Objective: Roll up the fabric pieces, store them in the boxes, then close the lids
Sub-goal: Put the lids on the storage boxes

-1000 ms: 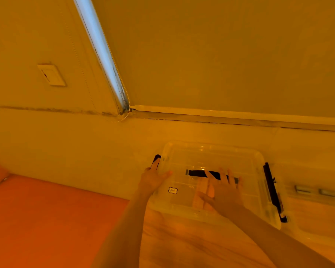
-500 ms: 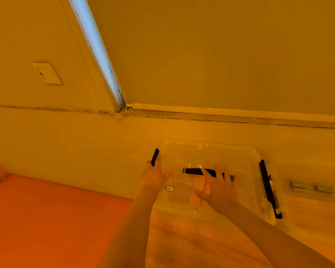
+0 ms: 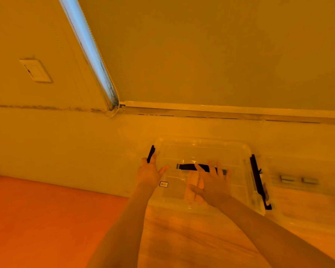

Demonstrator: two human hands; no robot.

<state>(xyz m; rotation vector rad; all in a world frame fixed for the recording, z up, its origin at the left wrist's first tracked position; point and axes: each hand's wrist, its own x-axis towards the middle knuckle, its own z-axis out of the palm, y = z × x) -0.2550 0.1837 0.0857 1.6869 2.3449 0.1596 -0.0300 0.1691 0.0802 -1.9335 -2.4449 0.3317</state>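
A clear plastic box (image 3: 201, 149) with its lid on stands on the floor against the wall. It has a black latch on the left (image 3: 150, 153), another on the right (image 3: 258, 180), and a black handle strip (image 3: 188, 166) across the lid. Pale rolled fabric (image 3: 193, 180) shows through the lid. My left hand (image 3: 148, 173) is at the box's left edge, with a finger along the left latch and the thumb on the lid. My right hand (image 3: 213, 182) lies flat on the lid, fingers spread over the handle strip.
A second clear box (image 3: 306, 190) with two grey clips stands right of the first, touching it. An orange mat (image 3: 46, 219) covers the floor at the left. A wall with a socket plate (image 3: 35, 70) and a window blind rise behind the boxes.
Both hands stay on the box where they were. The left hand's fingers have shifted slightly along the left latch.
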